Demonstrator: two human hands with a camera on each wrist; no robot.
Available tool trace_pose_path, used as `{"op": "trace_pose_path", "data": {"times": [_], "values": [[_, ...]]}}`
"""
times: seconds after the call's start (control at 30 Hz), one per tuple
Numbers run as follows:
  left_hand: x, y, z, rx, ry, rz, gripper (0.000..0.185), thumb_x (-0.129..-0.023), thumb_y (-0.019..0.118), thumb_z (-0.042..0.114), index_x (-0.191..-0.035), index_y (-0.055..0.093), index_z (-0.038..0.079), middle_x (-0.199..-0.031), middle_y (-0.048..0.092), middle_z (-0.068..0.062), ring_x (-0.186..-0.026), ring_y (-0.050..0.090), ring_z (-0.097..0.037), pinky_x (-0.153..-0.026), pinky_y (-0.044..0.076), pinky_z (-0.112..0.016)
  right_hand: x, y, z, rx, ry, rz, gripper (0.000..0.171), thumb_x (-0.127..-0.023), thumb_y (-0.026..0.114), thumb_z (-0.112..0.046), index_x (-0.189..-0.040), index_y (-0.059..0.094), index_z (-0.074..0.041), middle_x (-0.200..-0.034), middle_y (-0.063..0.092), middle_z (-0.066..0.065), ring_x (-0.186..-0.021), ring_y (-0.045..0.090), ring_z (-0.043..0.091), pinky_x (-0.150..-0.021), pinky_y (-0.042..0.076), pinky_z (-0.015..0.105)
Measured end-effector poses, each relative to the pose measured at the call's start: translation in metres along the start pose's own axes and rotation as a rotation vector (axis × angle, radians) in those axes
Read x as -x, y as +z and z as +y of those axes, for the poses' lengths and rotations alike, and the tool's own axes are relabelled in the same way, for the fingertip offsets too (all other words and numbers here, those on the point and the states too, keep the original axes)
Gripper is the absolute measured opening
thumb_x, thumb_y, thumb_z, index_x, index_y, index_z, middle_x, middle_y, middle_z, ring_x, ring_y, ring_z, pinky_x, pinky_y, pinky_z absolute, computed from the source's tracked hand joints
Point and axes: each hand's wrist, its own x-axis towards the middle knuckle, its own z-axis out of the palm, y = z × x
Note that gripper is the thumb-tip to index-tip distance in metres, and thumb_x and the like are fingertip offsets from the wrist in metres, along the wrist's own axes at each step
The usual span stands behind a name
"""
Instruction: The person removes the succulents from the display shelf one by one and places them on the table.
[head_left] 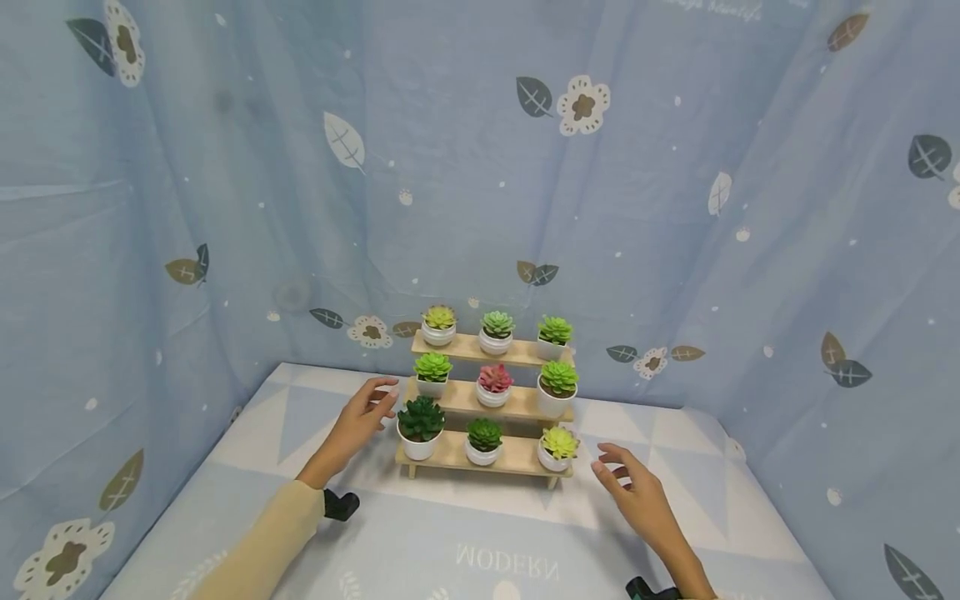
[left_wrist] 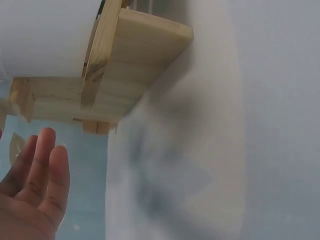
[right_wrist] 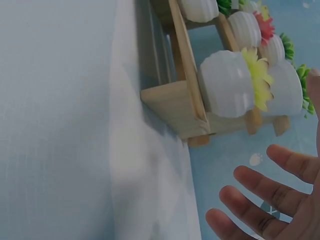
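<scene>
Flanking a stepped wooden stand, hands empty and relaxed, white pots (some ridged), rosette-shaped succulents

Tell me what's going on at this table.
A person has their left hand and right hand at opposite sides of a three-tier, pale wooden stand; neither is holding anything. Nine small succulents in white pots stand on it, three to a tier. The left hand is nearest the dark green succulent in a rounded white pot on the lowest tier, and the right hand is nearest the yellow-green succulent in a white pot at that tier's other end.
</scene>
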Motion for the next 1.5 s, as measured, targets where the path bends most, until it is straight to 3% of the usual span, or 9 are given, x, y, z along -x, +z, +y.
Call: {"op": "trace_pose_path", "data": {"times": [0.2, 0.57, 0.93, 1.23, 1.5], "values": [[-0.009, 0.009, -0.001, 0.034, 0.000, -0.021, 0.049, -0.108, 0.053, 0.046, -0.150, 0.047, 0.021, -0.132, 0.058, -0.018, -0.103, 0.062, -0.027, -0.088, 0.052, -0.057, -0.001, 0.013, -0.002, -0.029, -0.012, 0.002, 0.052, -0.101, 0.063, -0.051, -0.140, 0.060, -0.016, -0.125, 0.068, 0.006, -0.100, 0.064, 0.018, -0.079, 0.051, 0.036], [-0.017, 0.014, -0.010, 0.096, -0.059, -0.061, 0.040, -0.106, 0.057, 0.044, -0.142, 0.053, 0.029, -0.134, 0.058, -0.015, -0.110, 0.061, -0.028, -0.086, 0.053, -0.052, -0.009, 0.025, -0.002, -0.070, -0.015, -0.005, 0.066, -0.092, 0.071, -0.058, -0.143, 0.058, -0.017, -0.123, 0.068, 0.005, -0.100, 0.064, 0.017, -0.078, 0.053, 0.033], [-0.019, 0.017, -0.016, 0.120, -0.053, -0.080, 0.037, -0.108, 0.055, 0.039, -0.143, 0.052, 0.026, -0.122, 0.064, -0.011, -0.083, 0.053, -0.022, -0.071, 0.049, -0.045, -0.016, 0.033, -0.009, -0.130, -0.051, -0.011, 0.071, -0.086, 0.081, -0.052, -0.143, 0.058, -0.018, -0.124, 0.066, 0.004, -0.099, 0.063, 0.016, -0.076, 0.053, 0.030], [-0.027, 0.013, -0.021, 0.122, -0.080, -0.105, 0.041, -0.109, 0.054, 0.037, -0.147, 0.048, 0.023, -0.140, 0.057, -0.017, -0.101, 0.063, -0.024, -0.080, 0.050, -0.054, -0.021, 0.040, -0.010, -0.173, -0.065, -0.019, 0.071, -0.083, 0.086, -0.045, -0.143, 0.058, -0.019, -0.117, 0.065, 0.003, -0.099, 0.062, 0.017, -0.076, 0.053, 0.029], [-0.027, 0.011, -0.018, 0.138, -0.082, -0.125, 0.045, -0.105, 0.059, 0.046, -0.144, 0.052, 0.026, -0.131, 0.063, -0.016, -0.102, 0.066, -0.025, -0.077, 0.053, -0.048, -0.025, 0.046, -0.014, -0.182, -0.002, -0.017, 0.075, -0.082, 0.087, -0.046, -0.144, 0.057, -0.015, -0.114, 0.067, 0.002, -0.101, 0.062, 0.017, -0.077, 0.053, 0.029]]}}
